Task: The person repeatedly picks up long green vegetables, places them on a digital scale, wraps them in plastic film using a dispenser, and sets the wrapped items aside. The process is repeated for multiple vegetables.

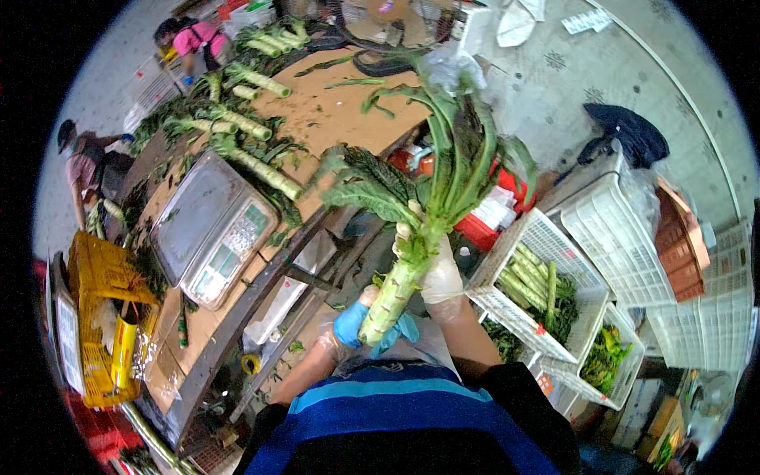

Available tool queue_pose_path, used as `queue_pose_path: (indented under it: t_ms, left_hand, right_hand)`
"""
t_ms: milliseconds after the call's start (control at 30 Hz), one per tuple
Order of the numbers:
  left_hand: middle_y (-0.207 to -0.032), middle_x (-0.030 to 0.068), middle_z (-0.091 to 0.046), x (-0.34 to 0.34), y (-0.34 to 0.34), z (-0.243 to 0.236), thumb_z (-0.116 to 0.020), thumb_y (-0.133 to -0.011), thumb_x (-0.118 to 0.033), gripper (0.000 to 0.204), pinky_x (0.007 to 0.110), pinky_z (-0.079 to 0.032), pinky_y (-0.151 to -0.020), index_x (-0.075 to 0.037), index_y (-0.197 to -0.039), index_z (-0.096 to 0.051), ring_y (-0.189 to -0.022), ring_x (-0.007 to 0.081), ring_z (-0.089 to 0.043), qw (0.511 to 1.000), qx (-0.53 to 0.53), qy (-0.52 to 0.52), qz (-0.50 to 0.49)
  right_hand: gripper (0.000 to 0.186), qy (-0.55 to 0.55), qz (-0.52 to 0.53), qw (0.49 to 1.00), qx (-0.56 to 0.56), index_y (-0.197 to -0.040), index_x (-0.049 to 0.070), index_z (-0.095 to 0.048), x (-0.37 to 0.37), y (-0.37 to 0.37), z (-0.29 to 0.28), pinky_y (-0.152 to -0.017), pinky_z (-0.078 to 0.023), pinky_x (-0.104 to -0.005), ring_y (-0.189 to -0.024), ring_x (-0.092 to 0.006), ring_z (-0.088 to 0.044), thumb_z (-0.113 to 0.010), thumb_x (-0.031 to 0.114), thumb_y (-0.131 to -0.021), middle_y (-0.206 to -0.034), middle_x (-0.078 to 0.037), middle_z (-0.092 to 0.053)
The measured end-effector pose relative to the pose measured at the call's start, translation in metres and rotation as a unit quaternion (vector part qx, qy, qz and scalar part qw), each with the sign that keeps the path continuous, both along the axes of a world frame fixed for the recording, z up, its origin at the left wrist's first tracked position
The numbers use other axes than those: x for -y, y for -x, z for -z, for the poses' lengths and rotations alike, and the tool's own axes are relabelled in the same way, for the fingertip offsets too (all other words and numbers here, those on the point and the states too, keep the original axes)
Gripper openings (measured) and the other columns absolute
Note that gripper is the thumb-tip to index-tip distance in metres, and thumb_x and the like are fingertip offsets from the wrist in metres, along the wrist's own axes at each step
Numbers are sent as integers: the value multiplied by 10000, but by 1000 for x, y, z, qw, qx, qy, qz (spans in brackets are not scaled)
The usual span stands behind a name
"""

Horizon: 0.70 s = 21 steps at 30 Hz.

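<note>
I hold a leafy stem lettuce (402, 289) upright in front of me, its dark green leaves fanning out at the top and its pale, knobbly stalk pointing down toward me. My right hand (439, 273), in a whitish glove, is closed on the upper stalk just below the leaves. My left hand (352, 324), with blue glove material over it, is closed at the stalk's lower end, partly hidden behind it. To the left, a metal scale (194, 214) with a keypad lies on a cardboard-covered bench (352, 111), among trimmed stalks (265, 170) and loose leaves.
Yellow crate (83, 269) at left. At right are white crates (518, 317) holding stalks and greens, stacked crates (609, 229), a red container (483, 226) and a dark cloth (625, 134). Behind the bench stands a fan (360, 20). Two co-workers (198, 36) (91, 162) are at upper left.
</note>
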<state>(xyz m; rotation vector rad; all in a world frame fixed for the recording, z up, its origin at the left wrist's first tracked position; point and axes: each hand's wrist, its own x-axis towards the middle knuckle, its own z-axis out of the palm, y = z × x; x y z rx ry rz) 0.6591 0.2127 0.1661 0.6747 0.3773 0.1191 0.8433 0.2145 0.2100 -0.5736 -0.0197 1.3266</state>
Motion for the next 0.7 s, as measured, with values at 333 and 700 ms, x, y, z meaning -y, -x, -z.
queue_pose_path:
  t_ms: [333, 700]
  left_hand:
    - [-782, 157, -672, -14, 17, -71, -493, -854, -652, 743, 280, -490, -476, 47, -1080, -599, -555, 184, -624, 972, -17, -203, -120]
    - [-777, 45, -639, -22, 66, -53, -662, -877, -373, 402, 240, -468, -524, -20, -1059, -600, -616, 106, -592, 914, -177, -268, -250]
  right_hand:
    - [217, 15, 107, 921, 375, -913, 5, -684, 10, 43, 19, -550, -489, -313, -628, -154, -605, -664, 214, -858, -790, -35, -667]
    - [338, 177, 113, 897, 389, -818, 31, -682, -14, 99, -39, -415, -386, -225, -477, -68, -503, -728, 366, -824, -650, 4, -603]
